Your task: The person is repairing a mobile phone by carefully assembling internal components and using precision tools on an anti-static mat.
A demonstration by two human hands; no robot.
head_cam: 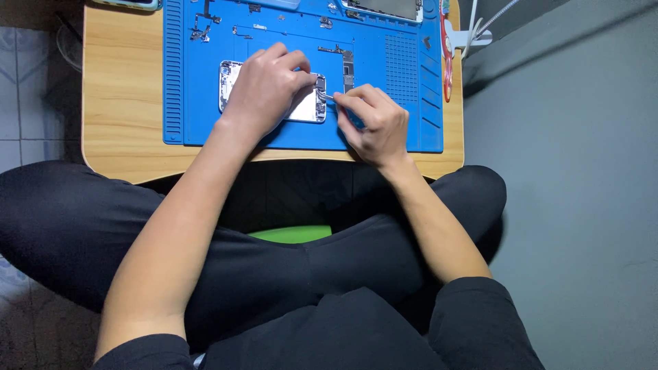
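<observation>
Now my left hand (264,85) presses down on the opened phone (305,103) mid-frame, my right fingers (356,103) pinch a thin tool (331,97), and small parts (202,27) already lie out on the blue mat (397,68).

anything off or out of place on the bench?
Nothing stands out. The opened phone lies flat on the blue mat, left hand pressing on it, right hand holding a thin tool at its edge. Small parts lie spread on the mat; red scissors at its right edge.
</observation>
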